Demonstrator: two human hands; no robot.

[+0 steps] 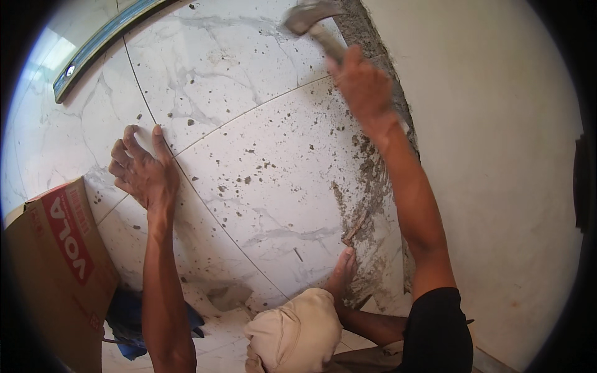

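Note:
My right hand (364, 90) is wrapped round the handle of a hammer (326, 40), up by the wall at the far right. The hammer's metal head (309, 15) is slightly blurred, over the edge of a white marbled floor tile (267, 161). Bent but spread, the fingers of my left hand (146, 165) are near a tile joint at the left, and nothing shows in them. Grey mortar (367, 37) fills the gap between the tiles and the wall. Crumbs of it are scattered over the tiles.
A brown cardboard box (93, 248) stands at the lower left, with a blue cloth or bag (127, 323) beside it. A spirit level (102, 50) lies at the far left. A nail-like piece (298, 255) lies by my bare foot (342, 270). The pale wall (491, 155) bounds the right.

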